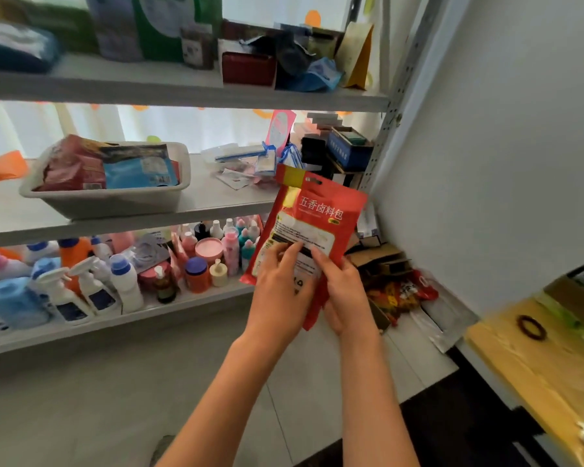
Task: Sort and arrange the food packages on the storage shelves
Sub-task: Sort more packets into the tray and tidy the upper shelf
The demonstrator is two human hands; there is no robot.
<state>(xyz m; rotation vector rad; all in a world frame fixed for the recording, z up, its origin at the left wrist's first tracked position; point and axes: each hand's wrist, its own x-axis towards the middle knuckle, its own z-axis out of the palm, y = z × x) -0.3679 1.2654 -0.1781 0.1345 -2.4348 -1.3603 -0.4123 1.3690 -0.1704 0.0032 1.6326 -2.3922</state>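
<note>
A red food pouch (pixel 321 210) with white lettering and a yellow top tab is held upright in front of the shelves, with more red packaging behind it. My left hand (pixel 277 294) grips its lower left part, fingers curled over the front. My right hand (pixel 343 298) grips the lower right edge beside it. On the middle shelf (pixel 216 200) a white tub (pixel 108 197) holds red and blue food packages (pixel 108 166). Small sachets and packs (pixel 250 163) lie loose to the tub's right.
The top shelf (pixel 182 92) carries bags, a red box and a tan pouch. Several bottles and spray cleaners (pixel 115 274) crowd the bottom shelf. Red and yellow packages (pixel 398 294) and cardboard lie on the floor by the wall. A yellow surface (pixel 536 358) stands at right.
</note>
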